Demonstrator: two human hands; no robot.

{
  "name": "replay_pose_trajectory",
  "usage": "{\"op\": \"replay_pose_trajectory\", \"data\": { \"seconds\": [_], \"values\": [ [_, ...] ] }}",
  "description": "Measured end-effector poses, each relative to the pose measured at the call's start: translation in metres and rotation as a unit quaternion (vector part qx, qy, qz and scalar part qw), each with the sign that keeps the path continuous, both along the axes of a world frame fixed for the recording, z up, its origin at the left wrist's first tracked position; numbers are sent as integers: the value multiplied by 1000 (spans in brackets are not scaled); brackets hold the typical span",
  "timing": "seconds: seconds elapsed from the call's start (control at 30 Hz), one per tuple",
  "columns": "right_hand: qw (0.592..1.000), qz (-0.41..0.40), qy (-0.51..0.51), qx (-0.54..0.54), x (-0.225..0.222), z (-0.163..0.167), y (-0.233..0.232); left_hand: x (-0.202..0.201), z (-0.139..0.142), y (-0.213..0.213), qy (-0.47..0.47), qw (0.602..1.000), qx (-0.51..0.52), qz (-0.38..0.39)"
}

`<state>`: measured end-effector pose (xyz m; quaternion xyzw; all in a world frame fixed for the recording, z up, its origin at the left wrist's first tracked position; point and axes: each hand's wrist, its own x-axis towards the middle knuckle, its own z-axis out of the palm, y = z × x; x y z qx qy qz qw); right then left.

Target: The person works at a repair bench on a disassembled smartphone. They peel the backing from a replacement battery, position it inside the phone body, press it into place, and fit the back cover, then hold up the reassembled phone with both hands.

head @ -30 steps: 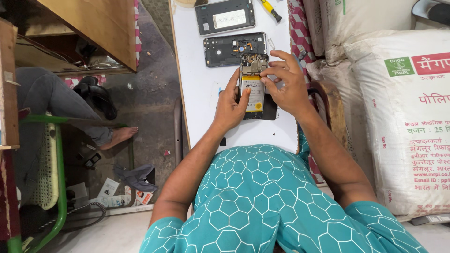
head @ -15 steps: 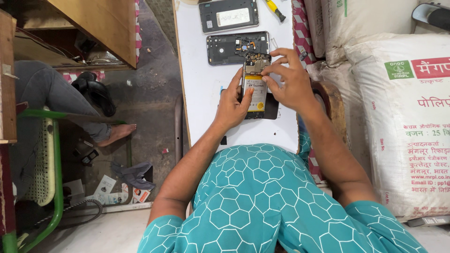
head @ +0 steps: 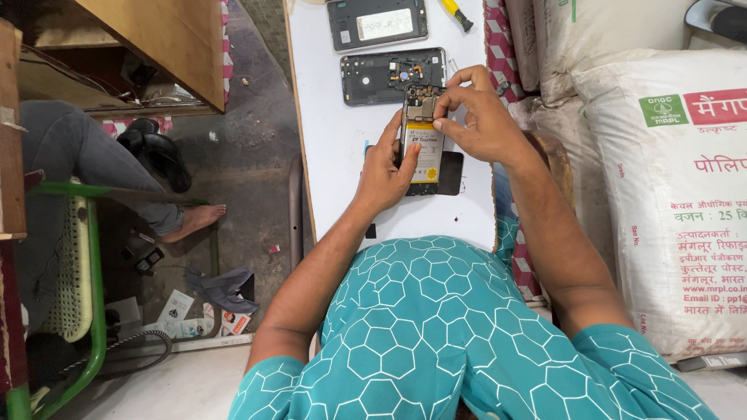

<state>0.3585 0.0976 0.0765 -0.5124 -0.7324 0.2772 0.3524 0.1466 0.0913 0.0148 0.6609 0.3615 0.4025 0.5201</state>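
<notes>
Gripping a flat opened phone [head: 424, 148], left hand [head: 383, 175] fingers wrapped, right hand [head: 478, 117] fingers pinching its top, smooth white table [head: 334, 155]

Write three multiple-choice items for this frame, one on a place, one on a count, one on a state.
1. Where does the opened phone lie?
A. on the white table
B. on the green chair
C. on the sack

2. How many separate phone shells lie beyond the opened phone?
A. one
B. two
C. four

3. What state is the opened phone in?
A. closed, screen lit
B. back off, battery exposed
C. wrapped in a box

Answers:
1 A: the left hand steadies it on the tabletop while the right hand works with its fingertips at the top end.
2 B: the frame with circuit parts and the back cover lie beyond it.
3 B: the battery with its yellow label shows inside.
</notes>
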Motion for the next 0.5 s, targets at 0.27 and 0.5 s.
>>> {"op": "replay_pose_trajectory", "data": {
  "seconds": [0.27,0.5],
  "values": [
    [999,-31,-5,-24,-5,0,-1,1,-2,0,0,1000,6,4],
    [999,-9,-49,5,0,5,-3,0,0,-1,12,1000,3,11]
  ]
}}
